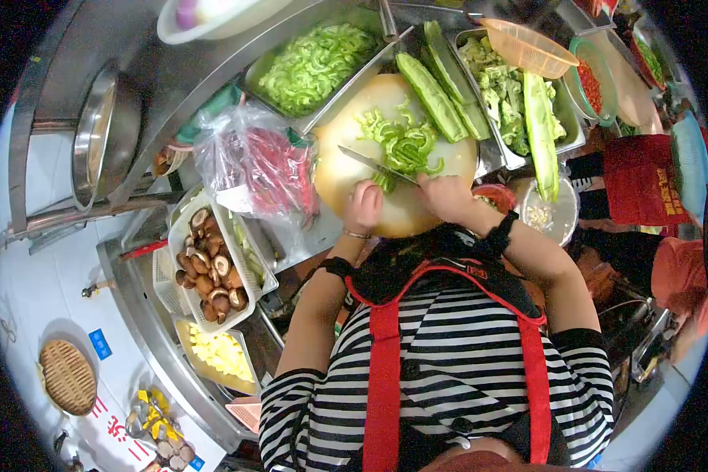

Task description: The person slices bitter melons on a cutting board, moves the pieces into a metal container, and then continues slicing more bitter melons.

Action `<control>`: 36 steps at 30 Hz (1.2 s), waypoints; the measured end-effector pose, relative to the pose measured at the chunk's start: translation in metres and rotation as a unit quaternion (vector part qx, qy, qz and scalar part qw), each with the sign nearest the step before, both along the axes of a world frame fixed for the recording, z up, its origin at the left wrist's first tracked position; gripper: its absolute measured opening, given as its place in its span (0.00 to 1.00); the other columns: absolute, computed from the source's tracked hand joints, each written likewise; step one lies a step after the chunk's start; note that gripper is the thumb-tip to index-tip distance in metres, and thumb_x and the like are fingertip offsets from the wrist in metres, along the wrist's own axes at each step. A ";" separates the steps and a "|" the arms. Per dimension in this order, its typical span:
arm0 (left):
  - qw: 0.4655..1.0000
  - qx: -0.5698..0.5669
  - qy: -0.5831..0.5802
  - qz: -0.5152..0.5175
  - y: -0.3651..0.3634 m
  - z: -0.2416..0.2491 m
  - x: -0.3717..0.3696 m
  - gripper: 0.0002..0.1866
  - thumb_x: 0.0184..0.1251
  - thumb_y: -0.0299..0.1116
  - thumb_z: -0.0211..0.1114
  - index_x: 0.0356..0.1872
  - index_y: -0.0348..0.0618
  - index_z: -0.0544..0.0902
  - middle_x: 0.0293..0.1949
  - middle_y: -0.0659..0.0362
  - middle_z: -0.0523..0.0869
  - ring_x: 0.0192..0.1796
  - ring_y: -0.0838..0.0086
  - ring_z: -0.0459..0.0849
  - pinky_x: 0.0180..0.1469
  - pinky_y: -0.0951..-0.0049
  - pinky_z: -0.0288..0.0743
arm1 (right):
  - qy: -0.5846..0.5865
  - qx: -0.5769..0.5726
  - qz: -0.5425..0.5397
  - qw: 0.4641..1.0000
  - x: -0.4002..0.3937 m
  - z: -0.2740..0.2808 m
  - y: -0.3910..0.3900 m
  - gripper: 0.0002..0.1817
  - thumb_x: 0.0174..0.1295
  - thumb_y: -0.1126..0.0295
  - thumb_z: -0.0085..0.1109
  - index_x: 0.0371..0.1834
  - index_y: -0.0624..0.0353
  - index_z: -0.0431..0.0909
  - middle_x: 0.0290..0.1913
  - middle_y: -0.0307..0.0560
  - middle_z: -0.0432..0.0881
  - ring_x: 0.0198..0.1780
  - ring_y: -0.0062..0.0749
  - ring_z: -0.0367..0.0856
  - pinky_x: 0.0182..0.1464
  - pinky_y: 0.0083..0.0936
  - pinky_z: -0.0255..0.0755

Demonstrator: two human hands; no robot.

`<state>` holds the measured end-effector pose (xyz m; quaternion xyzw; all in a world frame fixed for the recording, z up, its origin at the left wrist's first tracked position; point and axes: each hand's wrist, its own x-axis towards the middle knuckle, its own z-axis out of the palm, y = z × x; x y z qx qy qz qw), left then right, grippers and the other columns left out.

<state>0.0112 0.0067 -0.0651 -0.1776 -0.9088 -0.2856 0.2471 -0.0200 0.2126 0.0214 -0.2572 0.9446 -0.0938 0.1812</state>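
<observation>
On the round cutting board [334, 141], sliced green vegetable [409, 145] lies in a loose pile. My right hand [444, 197] is closed round the handle of a knife [374, 164], whose blade points up and to the left across the board. Close to the blade, my left hand [363, 206] rests on the near left part of the board with its fingers curled beside a small green piece [384, 182]. Whether the fingers press on that piece is hard to see. Long halved green gourds [433, 98] lie at the board's far right edge.
Behind the board stands a metal tray of green slices [311, 71]. Bagged red items [267, 161] and a basket of mushrooms [212, 267] are on the left. To the right are a tray of broccoli [507, 102] and a clear bowl [562, 212]. Another person's arm [637, 86] shows at right.
</observation>
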 end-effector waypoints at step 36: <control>0.999 0.019 0.005 -0.026 -0.001 0.010 0.000 0.06 0.50 0.24 0.63 0.31 0.41 0.77 0.36 0.54 0.76 0.37 0.60 0.77 0.39 0.65 0.72 | 0.017 -0.036 -0.003 0.999 0.006 -0.021 -0.011 0.11 0.57 0.62 0.48 0.32 0.59 0.68 0.20 0.53 0.78 0.21 0.46 0.79 0.23 0.41 0.71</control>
